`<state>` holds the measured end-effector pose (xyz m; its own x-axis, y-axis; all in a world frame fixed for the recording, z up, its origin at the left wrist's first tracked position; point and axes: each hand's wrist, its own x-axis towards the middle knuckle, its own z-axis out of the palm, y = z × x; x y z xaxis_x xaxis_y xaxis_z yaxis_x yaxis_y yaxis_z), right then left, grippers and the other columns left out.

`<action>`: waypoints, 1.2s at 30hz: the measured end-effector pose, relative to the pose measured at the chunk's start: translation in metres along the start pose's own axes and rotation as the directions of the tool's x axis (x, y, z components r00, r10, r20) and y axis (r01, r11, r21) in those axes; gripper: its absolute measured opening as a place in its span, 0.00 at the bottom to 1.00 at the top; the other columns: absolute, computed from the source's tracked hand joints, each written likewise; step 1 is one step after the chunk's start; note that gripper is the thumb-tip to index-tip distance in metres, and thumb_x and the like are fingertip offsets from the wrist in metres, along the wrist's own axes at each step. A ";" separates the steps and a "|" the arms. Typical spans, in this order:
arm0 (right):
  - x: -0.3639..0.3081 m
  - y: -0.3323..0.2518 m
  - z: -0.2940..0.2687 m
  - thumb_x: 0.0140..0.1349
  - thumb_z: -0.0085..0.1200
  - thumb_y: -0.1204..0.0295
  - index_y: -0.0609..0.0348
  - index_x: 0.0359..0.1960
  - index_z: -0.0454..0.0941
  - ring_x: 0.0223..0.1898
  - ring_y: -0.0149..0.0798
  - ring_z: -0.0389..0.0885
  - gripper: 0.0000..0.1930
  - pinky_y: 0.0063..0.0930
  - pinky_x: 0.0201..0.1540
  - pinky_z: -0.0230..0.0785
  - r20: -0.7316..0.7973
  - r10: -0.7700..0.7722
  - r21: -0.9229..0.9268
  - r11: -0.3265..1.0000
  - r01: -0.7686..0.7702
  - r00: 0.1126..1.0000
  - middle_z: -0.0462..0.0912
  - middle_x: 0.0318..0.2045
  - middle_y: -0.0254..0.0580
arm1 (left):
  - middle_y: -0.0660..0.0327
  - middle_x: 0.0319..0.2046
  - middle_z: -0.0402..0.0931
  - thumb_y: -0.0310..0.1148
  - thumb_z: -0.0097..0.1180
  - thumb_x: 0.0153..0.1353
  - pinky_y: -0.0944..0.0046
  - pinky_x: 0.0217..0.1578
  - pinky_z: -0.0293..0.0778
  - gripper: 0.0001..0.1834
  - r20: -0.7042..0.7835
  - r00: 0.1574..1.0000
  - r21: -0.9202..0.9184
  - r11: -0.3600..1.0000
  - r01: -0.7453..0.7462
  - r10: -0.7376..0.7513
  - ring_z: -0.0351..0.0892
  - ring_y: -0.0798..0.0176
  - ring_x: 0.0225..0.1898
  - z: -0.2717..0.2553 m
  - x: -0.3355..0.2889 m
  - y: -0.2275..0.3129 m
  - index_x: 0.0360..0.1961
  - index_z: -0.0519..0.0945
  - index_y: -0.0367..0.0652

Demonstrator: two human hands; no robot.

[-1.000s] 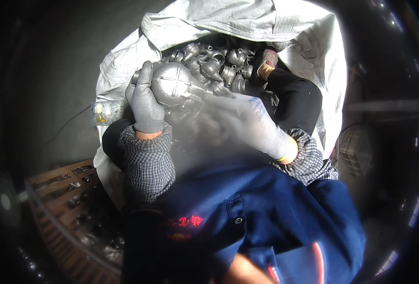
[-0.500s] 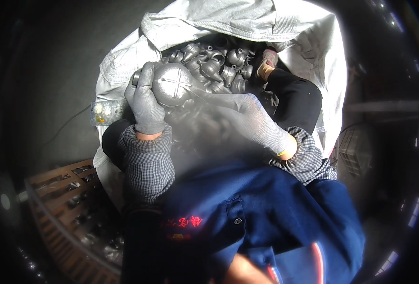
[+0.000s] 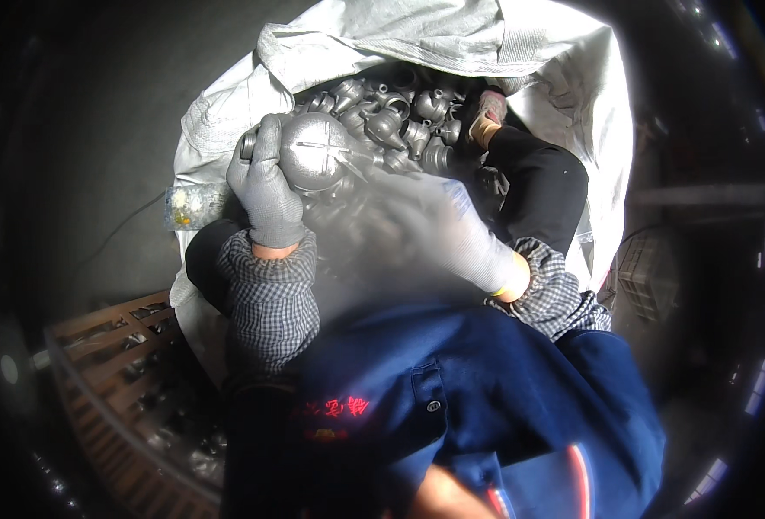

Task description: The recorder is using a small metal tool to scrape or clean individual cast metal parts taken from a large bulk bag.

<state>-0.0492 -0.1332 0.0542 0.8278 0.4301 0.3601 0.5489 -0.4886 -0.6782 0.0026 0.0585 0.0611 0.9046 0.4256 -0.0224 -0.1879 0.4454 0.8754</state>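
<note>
My left hand (image 3: 267,177), in a grey knit glove, is closed on a round grey pipe fitting (image 3: 313,149). Its domed face is turned up and carries raised ridges that cross, and a threaded end sticks out beyond my fingers. From the right, my gloved right hand (image 3: 447,221) is closed on a thin, pointed, blade-like tool (image 3: 367,163). The tool's tip is at the fitting's right edge, near one arm of the cross. Blur over the right fingers hides the tool's handle.
Many similar grey fittings (image 3: 387,125) lie heaped inside a large white woven sack (image 3: 564,95) around my legs. My shoe (image 3: 490,111) rests beside the heap. A brown slatted crate (image 3: 97,329) with grey parts stands at the lower left, and a clear packet (image 3: 194,208) is by the sack.
The right hand and its tool have shifted slightly down and toward my body, and that hand is more blurred. The left hand and the fitting stay almost in place.
</note>
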 end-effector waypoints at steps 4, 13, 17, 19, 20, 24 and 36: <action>0.004 -0.024 -0.006 0.55 0.57 0.75 0.55 0.54 0.75 0.35 0.52 0.79 0.22 0.39 0.37 0.72 0.031 0.141 0.052 0.988 -0.143 0.989 0.78 0.33 0.51 | 0.60 0.32 0.78 0.28 0.55 0.64 0.71 0.35 0.76 0.08 -0.017 0.999 0.022 0.999 -0.031 0.031 0.77 0.71 0.33 -0.010 0.006 -0.008 0.37 0.79 0.31; -0.002 -0.015 -0.011 0.55 0.57 0.76 0.62 0.55 0.72 0.40 0.49 0.80 0.23 0.34 0.43 0.73 0.097 0.116 0.113 0.985 -0.127 0.988 0.79 0.41 0.51 | 0.55 0.36 0.80 0.34 0.51 0.67 0.68 0.39 0.79 0.14 0.014 1.000 0.049 0.998 -0.027 0.026 0.81 0.65 0.37 -0.014 0.008 -0.008 0.41 0.78 0.30; 0.004 -0.013 -0.018 0.58 0.54 0.78 0.59 0.51 0.78 0.42 0.51 0.81 0.18 0.35 0.47 0.73 -0.006 0.128 0.189 0.974 -0.124 0.992 0.81 0.43 0.53 | 0.58 0.34 0.79 0.30 0.53 0.65 0.70 0.35 0.78 0.10 0.044 0.999 0.011 1.000 -0.011 0.010 0.79 0.68 0.33 -0.009 0.005 -0.006 0.39 0.79 0.31; 0.009 -0.015 -0.021 0.58 0.54 0.78 0.59 0.50 0.79 0.43 0.51 0.81 0.17 0.34 0.47 0.73 0.035 0.089 0.102 0.991 -0.092 0.995 0.81 0.44 0.53 | 0.58 0.34 0.79 0.30 0.53 0.65 0.70 0.35 0.78 0.10 0.046 0.999 0.007 1.000 0.000 0.000 0.79 0.68 0.33 -0.010 0.005 -0.007 0.39 0.79 0.31; 0.008 -0.011 -0.019 0.58 0.54 0.78 0.59 0.50 0.79 0.43 0.51 0.81 0.17 0.34 0.47 0.73 0.035 0.089 0.102 0.990 -0.092 0.995 0.81 0.44 0.53 | 0.58 0.34 0.79 0.30 0.53 0.66 0.70 0.35 0.78 0.10 0.048 0.999 0.003 1.000 0.010 -0.010 0.79 0.68 0.33 -0.010 0.004 -0.007 0.39 0.79 0.31; 0.005 -0.008 -0.017 0.57 0.55 0.77 0.60 0.51 0.78 0.42 0.50 0.81 0.17 0.34 0.46 0.73 0.020 -0.019 0.087 0.996 0.018 1.000 0.81 0.44 0.53 | 0.58 0.34 0.79 0.30 0.52 0.66 0.70 0.35 0.79 0.11 0.033 0.999 -0.020 0.999 0.029 -0.028 0.80 0.67 0.33 -0.008 0.004 -0.004 0.39 0.79 0.31; 0.003 -0.019 -0.028 0.58 0.53 0.80 0.57 0.52 0.79 0.39 0.43 0.82 0.18 0.28 0.44 0.73 0.051 0.241 0.245 0.938 -0.246 0.969 0.83 0.42 0.52 | 0.56 0.34 0.80 0.31 0.50 0.67 0.67 0.38 0.80 0.12 0.096 0.995 -0.073 0.997 0.037 -0.030 0.81 0.65 0.34 -0.009 0.001 -0.003 0.40 0.79 0.29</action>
<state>-0.0540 -0.1440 0.0866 0.9286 0.3380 0.1528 0.2826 -0.3779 -0.8817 0.0008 0.0646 0.0545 0.9423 0.3347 -0.0018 -0.1819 0.5166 0.8367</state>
